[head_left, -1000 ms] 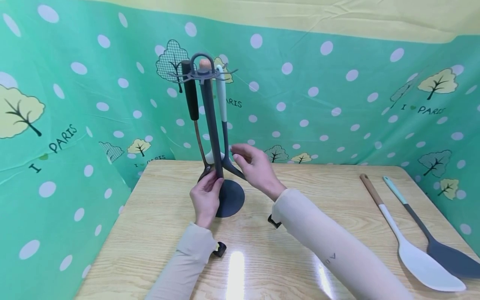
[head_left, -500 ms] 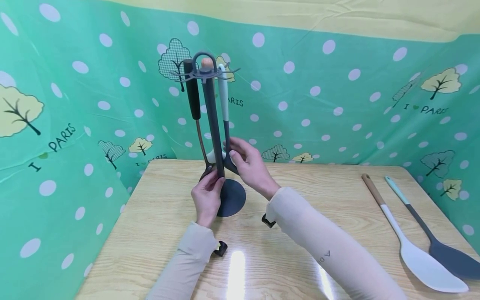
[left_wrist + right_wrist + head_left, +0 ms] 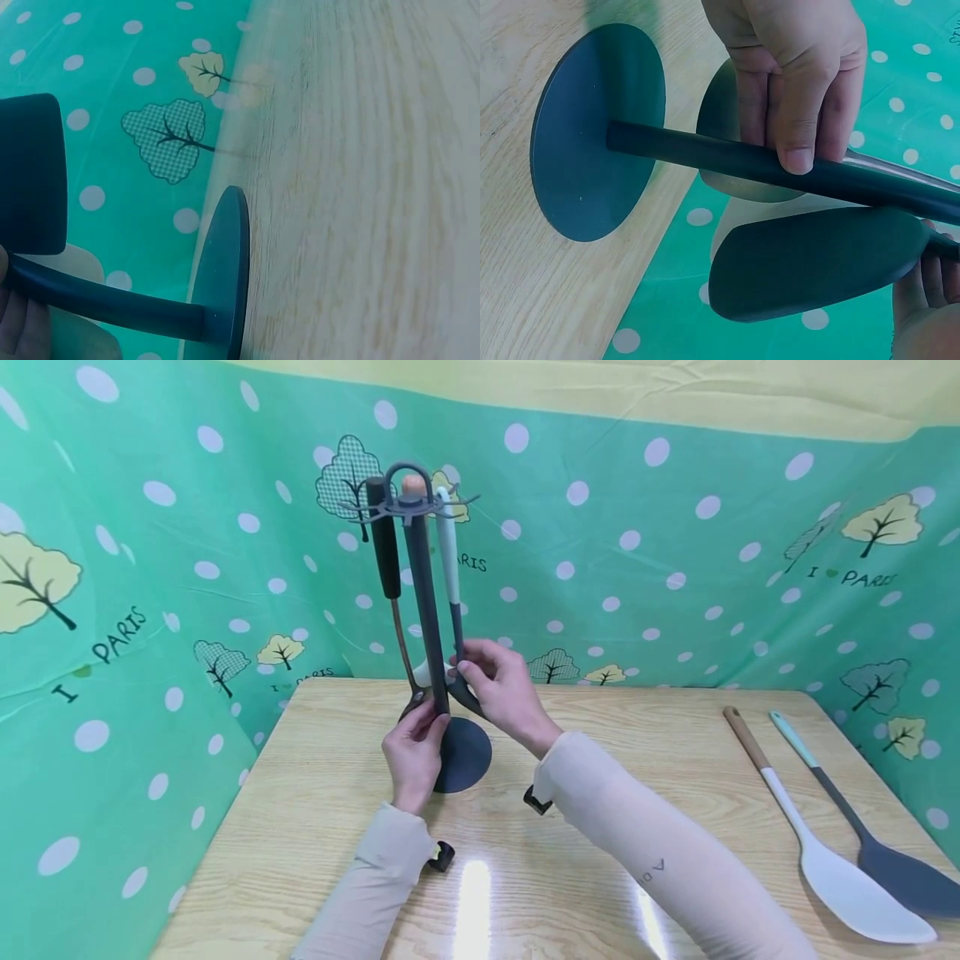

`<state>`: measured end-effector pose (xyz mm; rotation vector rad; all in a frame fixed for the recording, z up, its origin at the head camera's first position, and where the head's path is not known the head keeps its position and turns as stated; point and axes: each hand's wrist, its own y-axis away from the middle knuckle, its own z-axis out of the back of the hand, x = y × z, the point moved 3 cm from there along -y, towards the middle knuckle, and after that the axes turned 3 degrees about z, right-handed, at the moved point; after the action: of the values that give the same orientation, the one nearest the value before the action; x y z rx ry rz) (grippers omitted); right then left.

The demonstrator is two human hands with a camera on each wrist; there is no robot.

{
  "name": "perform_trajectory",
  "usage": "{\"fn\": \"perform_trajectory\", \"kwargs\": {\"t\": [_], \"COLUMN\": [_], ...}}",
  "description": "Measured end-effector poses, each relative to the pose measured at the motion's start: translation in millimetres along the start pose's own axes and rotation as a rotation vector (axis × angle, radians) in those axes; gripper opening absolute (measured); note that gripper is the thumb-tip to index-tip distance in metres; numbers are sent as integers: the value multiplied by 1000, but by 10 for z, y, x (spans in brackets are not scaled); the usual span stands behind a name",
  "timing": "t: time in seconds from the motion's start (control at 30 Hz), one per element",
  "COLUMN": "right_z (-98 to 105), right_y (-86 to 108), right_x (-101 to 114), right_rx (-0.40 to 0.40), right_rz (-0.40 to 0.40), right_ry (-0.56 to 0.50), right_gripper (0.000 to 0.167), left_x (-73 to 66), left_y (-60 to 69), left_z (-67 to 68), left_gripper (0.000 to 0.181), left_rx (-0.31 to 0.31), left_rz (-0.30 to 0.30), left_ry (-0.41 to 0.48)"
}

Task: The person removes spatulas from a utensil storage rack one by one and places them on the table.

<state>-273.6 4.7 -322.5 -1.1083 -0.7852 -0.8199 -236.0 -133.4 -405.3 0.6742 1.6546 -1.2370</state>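
Observation:
A dark utensil stand (image 3: pixel 424 610) with a round base (image 3: pixel 469 757) is upright on the table. My left hand (image 3: pixel 412 760) grips its pole low down, thumb in front, as the right wrist view also shows. Hanging from the stand's right side is a dark spatula (image 3: pixel 817 259) with a mint handle (image 3: pixel 447 547). My right hand (image 3: pixel 512 697) pinches its neck just above the head. A black-handled utensil (image 3: pixel 385 547) with a metal head (image 3: pixel 739 187) hangs at the left; the left hand partly hides that head. Behind the pole hangs a wooden-handled white utensil (image 3: pixel 422 674), mostly hidden.
On the table's right lie a white turner (image 3: pixel 855 885) with a brown handle and a dark turner (image 3: pixel 903 872) with a mint handle. Thin hooks (image 3: pixel 457 506) stick out around the stand's top. A green dotted cloth (image 3: pixel 600 577) hangs behind the wooden table (image 3: pixel 637 760).
My right hand has moved in to the spatula's neck and its thumb and fingers have closed on it. The left hand has kept its grip on the pole.

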Motion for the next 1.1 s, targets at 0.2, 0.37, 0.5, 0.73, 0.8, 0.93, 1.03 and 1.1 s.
{"fn": "perform_trajectory", "kwargs": {"t": [0.2,0.37,0.5,0.73,0.8,0.93,1.03,1.1], "right_z": [17,30,51,88,96,113,131,144], "right_y": [24,44,55,77,82,97,115,128], "right_x": [25,33,38,40,46,54,56,58], "right_rx": [2,-5,-14,-13,-11,-12,-16,-17], "right_rz": [-8,-15,-15,-18,-14,-10,-16,-18], "right_ry": [-2,-1,3,10,6,8,4,-2], "right_gripper": [18,18,17,16,16,17,18,18], "left_x": [1,1,-1,-1,1,2,-3,-2], "left_y": [1,8,10,8,7,5,4,4], "left_z": [2,4,3,0,0,2,3,2], "left_gripper": [28,28,27,27,27,27,26,26], "left_rx": [-1,4,6,5,3,2,2,3], "left_rz": [-3,2,0,-2,-1,0,1,2], "left_ry": [2,-20,-26,-15,-10,-5,-9,-11]}}
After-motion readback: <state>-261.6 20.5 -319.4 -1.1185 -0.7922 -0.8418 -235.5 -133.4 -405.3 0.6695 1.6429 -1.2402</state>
